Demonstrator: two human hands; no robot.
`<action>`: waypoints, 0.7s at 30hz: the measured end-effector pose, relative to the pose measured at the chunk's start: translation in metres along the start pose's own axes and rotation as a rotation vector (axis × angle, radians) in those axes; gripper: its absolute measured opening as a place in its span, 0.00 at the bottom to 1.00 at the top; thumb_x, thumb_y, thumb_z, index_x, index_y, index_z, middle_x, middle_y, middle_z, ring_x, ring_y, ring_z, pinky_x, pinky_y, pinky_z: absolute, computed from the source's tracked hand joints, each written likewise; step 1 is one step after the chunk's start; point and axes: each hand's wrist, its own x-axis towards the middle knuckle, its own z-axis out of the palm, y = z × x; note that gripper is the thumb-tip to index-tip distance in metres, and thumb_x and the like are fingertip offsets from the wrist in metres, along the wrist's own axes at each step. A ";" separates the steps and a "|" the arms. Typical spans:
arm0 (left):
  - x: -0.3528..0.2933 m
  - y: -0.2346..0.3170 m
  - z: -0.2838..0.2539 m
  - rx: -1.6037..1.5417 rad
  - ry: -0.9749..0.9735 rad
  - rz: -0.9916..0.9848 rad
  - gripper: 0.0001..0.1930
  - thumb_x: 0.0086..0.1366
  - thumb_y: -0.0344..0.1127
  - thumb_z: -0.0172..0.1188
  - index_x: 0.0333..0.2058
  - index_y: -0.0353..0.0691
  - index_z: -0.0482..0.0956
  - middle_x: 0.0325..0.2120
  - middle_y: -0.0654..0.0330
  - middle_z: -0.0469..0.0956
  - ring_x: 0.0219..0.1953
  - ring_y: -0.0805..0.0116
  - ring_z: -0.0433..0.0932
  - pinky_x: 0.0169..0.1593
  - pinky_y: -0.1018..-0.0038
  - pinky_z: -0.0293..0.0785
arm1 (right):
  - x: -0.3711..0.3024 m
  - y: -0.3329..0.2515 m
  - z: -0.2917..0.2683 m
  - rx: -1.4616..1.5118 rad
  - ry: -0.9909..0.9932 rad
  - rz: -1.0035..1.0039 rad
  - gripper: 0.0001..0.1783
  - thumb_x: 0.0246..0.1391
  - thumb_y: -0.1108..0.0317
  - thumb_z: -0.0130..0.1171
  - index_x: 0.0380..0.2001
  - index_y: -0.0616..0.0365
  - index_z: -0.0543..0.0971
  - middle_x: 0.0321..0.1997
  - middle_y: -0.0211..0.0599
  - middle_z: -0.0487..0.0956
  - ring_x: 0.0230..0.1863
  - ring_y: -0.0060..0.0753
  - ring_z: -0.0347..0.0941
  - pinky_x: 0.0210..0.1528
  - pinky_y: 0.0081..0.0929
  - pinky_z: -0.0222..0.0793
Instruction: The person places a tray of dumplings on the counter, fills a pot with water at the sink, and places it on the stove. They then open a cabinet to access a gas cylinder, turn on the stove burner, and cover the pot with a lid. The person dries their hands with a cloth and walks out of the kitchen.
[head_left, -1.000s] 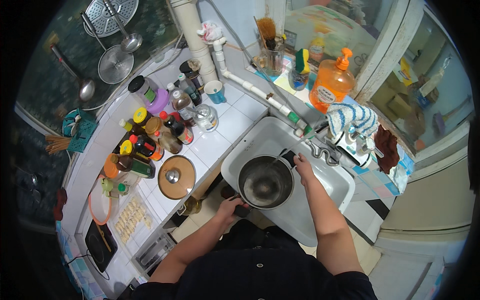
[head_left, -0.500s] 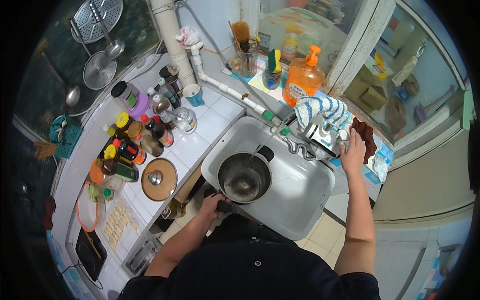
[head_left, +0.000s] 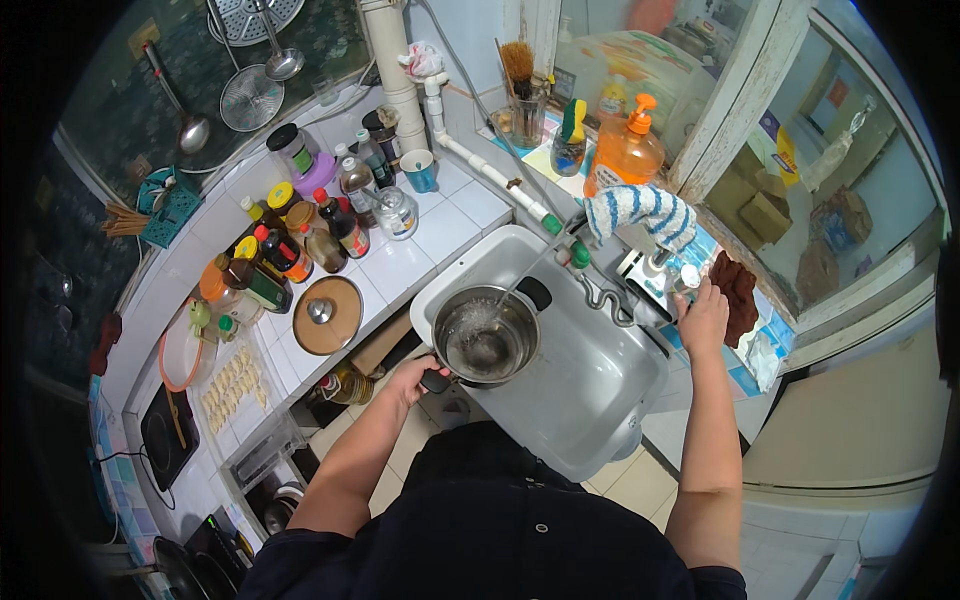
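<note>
Frothing water (head_left: 470,322)'s now filling the round steel pot (head_left: 522,342), left fingers (head_left: 424,366) clenching its black handle (head_left: 437,382) (right fingers (head_left: 714,292), three o'clock: grip unclear).

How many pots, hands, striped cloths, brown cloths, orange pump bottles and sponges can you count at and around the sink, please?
Pot: 1
Hands, one left hand and one right hand: 2
Striped cloth: 1
Brown cloth: 1
Orange pump bottle: 1
Sponge: 1
Total: 7
</note>
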 end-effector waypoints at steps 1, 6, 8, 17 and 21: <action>0.007 -0.003 -0.005 -0.010 -0.025 0.009 0.14 0.51 0.24 0.49 0.38 0.30 0.72 0.30 0.56 0.75 0.32 0.66 0.76 0.41 0.73 0.75 | 0.000 0.000 0.000 -0.002 0.003 -0.012 0.32 0.48 0.61 0.58 0.53 0.66 0.60 0.44 0.50 0.66 0.44 0.52 0.65 0.46 0.40 0.64; 0.016 -0.004 -0.009 -0.009 -0.037 0.016 0.15 0.51 0.24 0.49 0.40 0.29 0.71 0.31 0.54 0.75 0.31 0.65 0.77 0.41 0.68 0.77 | 0.000 0.001 -0.001 -0.014 -0.024 -0.003 0.33 0.47 0.61 0.58 0.53 0.67 0.60 0.45 0.49 0.66 0.46 0.51 0.64 0.47 0.39 0.63; 0.009 -0.003 -0.005 0.005 -0.021 0.008 0.14 0.52 0.24 0.49 0.39 0.29 0.71 0.31 0.53 0.76 0.31 0.64 0.78 0.39 0.69 0.78 | -0.001 -0.003 -0.004 -0.007 -0.062 0.033 0.34 0.47 0.60 0.59 0.52 0.67 0.60 0.45 0.48 0.66 0.46 0.50 0.65 0.48 0.39 0.62; 0.005 0.001 0.000 0.059 0.030 -0.027 0.13 0.53 0.25 0.50 0.38 0.28 0.72 0.32 0.52 0.76 0.33 0.63 0.78 0.36 0.73 0.78 | 0.009 0.007 0.000 -0.127 -0.160 0.033 0.39 0.45 0.56 0.60 0.57 0.61 0.60 0.43 0.42 0.70 0.47 0.45 0.66 0.52 0.38 0.59; 0.013 -0.007 -0.001 -0.043 -0.023 0.024 0.11 0.53 0.25 0.51 0.36 0.28 0.73 0.32 0.51 0.77 0.32 0.63 0.78 0.34 0.75 0.77 | 0.007 0.011 0.003 -0.223 -0.121 0.024 0.40 0.45 0.56 0.60 0.61 0.54 0.57 0.44 0.41 0.70 0.46 0.45 0.66 0.51 0.39 0.60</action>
